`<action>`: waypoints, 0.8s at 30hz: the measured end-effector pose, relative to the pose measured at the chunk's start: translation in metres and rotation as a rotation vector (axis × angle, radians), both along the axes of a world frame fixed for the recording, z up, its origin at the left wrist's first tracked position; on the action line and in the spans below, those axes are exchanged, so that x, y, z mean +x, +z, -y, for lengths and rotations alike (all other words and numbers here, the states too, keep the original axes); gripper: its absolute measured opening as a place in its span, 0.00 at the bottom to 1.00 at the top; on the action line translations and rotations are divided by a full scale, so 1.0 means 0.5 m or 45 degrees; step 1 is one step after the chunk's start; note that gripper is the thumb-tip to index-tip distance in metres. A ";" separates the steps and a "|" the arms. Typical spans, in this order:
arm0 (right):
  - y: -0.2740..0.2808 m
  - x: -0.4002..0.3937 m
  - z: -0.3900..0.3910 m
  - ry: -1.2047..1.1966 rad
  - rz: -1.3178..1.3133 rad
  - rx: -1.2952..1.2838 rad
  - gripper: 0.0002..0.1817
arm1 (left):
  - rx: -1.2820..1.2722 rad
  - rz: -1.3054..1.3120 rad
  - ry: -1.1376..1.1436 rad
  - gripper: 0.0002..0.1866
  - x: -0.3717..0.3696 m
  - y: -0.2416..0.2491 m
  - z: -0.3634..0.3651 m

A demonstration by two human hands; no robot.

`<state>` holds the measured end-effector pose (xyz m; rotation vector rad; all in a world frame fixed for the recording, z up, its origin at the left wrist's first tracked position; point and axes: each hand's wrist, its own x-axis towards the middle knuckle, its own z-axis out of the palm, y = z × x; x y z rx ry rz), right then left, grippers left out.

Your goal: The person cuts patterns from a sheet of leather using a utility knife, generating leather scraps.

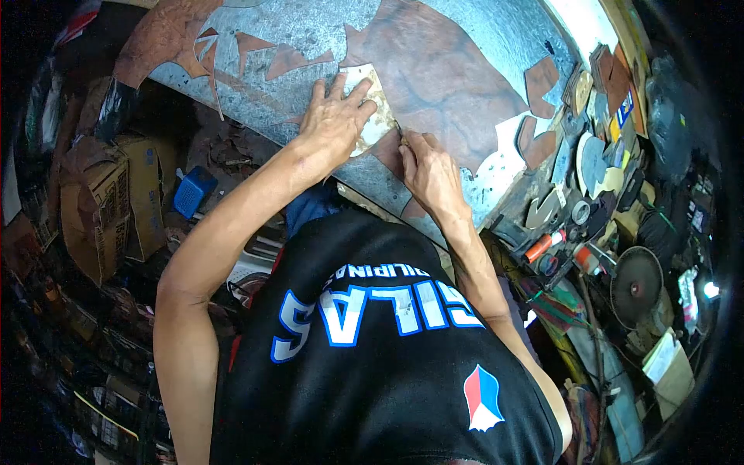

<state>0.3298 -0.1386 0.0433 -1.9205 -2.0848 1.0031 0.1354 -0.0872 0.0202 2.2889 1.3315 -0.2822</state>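
Note:
My left hand [335,120] lies with spread fingers on a pale, stained pattern piece [377,108], pressing it onto a brown leather hide [442,70]. My right hand [432,172] is closed round a small knife [400,132], most of which the fingers hide. Its dark tip shows at the right edge of the pattern piece, against the leather. Cut leather scraps [298,62] lie beyond my left hand, and another large piece of leather [159,43] hangs over the table's left edge.
The metal-topped table [279,101] has more leather offcuts [536,143] at its right. Pattern pieces [590,161], an orange-red tube [545,245] and a round dark disc [637,287] crowd the right side. Cardboard boxes [105,209] and a blue plastic basket [194,192] stand below left.

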 end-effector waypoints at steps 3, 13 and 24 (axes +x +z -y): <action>-0.005 0.006 0.013 -0.009 -0.007 0.008 0.14 | 0.037 0.008 0.008 0.34 0.000 -0.004 0.002; -0.034 0.052 0.020 -0.020 -0.246 0.168 0.15 | 0.025 0.183 0.080 0.37 -0.031 -0.009 0.018; -0.048 0.057 0.051 -0.636 -0.483 -0.136 0.20 | -0.217 0.252 0.578 0.22 -0.093 0.072 0.204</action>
